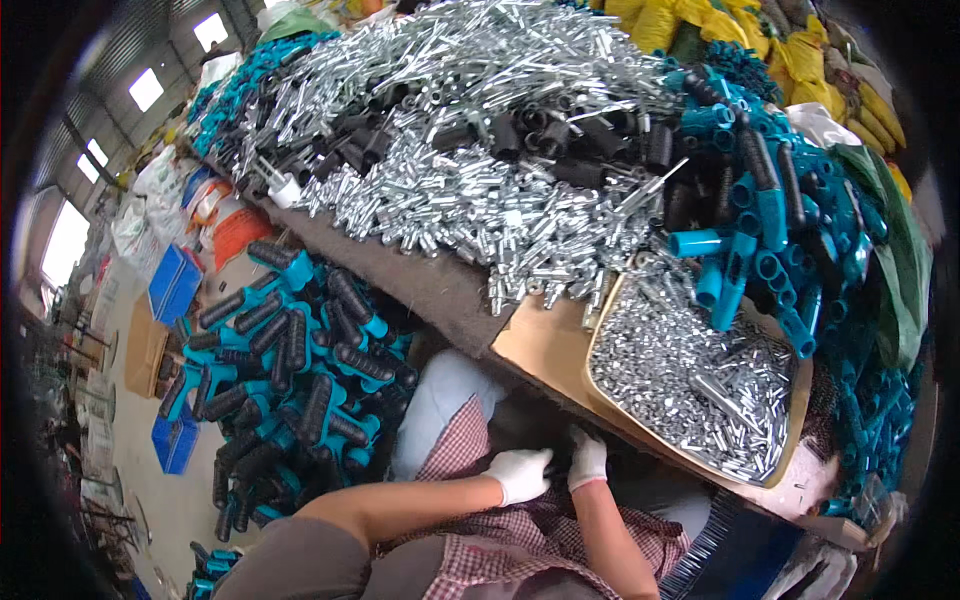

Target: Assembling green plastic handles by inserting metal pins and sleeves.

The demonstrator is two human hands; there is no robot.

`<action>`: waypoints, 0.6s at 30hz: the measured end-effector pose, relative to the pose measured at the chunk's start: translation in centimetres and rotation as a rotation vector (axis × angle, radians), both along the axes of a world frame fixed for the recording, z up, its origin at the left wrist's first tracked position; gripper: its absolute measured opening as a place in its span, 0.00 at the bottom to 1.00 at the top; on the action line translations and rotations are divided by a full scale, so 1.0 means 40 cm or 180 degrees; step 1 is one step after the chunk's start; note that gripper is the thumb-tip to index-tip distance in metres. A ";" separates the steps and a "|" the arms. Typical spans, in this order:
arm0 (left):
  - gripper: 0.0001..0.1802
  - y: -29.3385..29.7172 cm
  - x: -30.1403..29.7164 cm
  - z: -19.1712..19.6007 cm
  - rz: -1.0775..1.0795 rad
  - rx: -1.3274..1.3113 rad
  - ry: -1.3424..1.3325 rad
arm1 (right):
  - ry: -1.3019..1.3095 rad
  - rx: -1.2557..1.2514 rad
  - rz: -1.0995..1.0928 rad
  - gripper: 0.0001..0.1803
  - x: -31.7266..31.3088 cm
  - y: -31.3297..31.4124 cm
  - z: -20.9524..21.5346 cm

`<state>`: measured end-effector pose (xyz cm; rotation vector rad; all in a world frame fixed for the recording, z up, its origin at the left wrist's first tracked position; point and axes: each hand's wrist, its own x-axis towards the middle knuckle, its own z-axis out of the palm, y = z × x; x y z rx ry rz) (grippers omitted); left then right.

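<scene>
Dark part [556,462] grasped by both gloved hands — left [520,474], right [587,460] — cardboard tray [600,330] of screws above

Held low in the lap, just under the table's front edge: a dark part [556,462], black or near it, mostly hidden between two white-gloved hands. Pinched from the left by the left hand [520,473], fingers curled over its end; met from the right by the right hand [587,458], fingertips pressed against it. Shape too shadowed to tell. Seen only as a short dark stretch in the gap between the gloves, above a red-and-white checked apron. Hands touching or nearly touching each other around it.
</scene>
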<state>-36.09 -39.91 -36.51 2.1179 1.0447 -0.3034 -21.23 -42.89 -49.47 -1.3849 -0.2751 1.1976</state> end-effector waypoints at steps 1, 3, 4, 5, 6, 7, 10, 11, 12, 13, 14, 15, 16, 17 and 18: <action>0.25 0.014 0.031 -0.024 -0.0173 0.0007 0.0059 | -0.1662 0.0304 0.0332 0.15 0.013 -0.001 0.056; 0.16 -0.013 0.075 -0.093 -0.0002 0.0151 -0.0372 | -0.0006 -0.0100 -0.1127 0.15 -0.031 0.012 0.073; 0.16 -0.025 0.059 -0.087 0.0008 0.0135 -0.0346 | -0.0535 -0.0458 -0.1066 0.14 -0.050 0.006 0.105; 0.16 -0.014 0.064 -0.085 -0.0073 0.0156 -0.0334 | -0.0527 -0.0496 -0.1062 0.14 -0.046 -0.001 0.098; 0.16 -0.007 0.061 -0.081 -0.0063 0.0075 -0.0267 | -0.1027 -0.0762 -0.0480 0.14 -0.026 -0.006 0.072; 0.16 0.013 0.068 -0.070 -0.0070 0.0041 -0.0223 | -0.1535 -0.0974 0.0086 0.15 0.008 0.011 0.044; 0.16 0.027 0.036 -0.013 -0.0226 0.0187 -0.0417 | -0.0930 -0.0249 0.0059 0.13 0.000 -0.001 0.137; 0.16 0.023 0.040 -0.026 -0.0259 0.0269 -0.0528 | -0.0801 -0.0286 -0.0149 0.13 -0.010 0.011 0.197; 0.16 -0.009 0.054 -0.099 -0.0159 0.0361 -0.0545 | -0.0978 -0.0408 -0.0378 0.13 -0.011 0.000 0.108; 0.17 -0.033 0.083 -0.165 -0.0113 0.0454 -0.0588 | -0.1170 -0.0529 -0.0668 0.14 0.002 -0.005 0.027; 0.17 -0.034 0.071 -0.147 -0.0113 0.0283 -0.0491 | -0.1365 -0.0583 -0.0504 0.18 -0.017 -0.012 0.026; 0.17 -0.011 0.059 -0.132 -0.0319 0.0315 -0.0519 | -0.1356 -0.0604 -0.0497 0.18 -0.019 -0.015 0.028; 0.17 -0.012 0.041 -0.116 -0.0315 0.0210 -0.0408 | -0.1071 -0.0779 -0.0213 0.19 -0.033 -0.008 0.087; 0.16 0.028 0.047 -0.073 -0.0367 0.0171 -0.0338 | -0.0817 -0.0894 0.0001 0.20 -0.025 0.017 0.122; 0.17 0.046 0.052 -0.022 -0.0538 0.0102 -0.0146 | -0.0334 -0.0404 -0.0209 0.19 0.003 0.003 0.054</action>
